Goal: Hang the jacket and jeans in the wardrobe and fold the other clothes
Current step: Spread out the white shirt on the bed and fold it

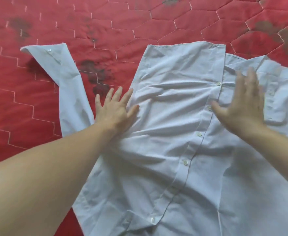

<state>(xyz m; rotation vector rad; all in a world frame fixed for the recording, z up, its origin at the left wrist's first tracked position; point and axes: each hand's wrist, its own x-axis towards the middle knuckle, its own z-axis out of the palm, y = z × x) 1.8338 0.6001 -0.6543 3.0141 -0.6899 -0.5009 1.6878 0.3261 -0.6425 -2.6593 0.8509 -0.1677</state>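
Observation:
A white button-up shirt (170, 126) lies spread front side up on a red quilted bed cover (105, 28), its hem at the far side. One long sleeve (66, 82) stretches out to the left, its cuff at the far end. My left hand (116, 108) lies flat with straight fingers on the shirt's left edge. My right hand (242, 101) is flat with fingers spread over the right half, just right of the button placket, and is blurred. The shirt's fabric between the hands is wrinkled.
The red cover with hexagon stitching and dark flower prints fills the whole view around the shirt. The shirt's right side runs out of view at the right edge. No jacket, jeans or wardrobe are in view.

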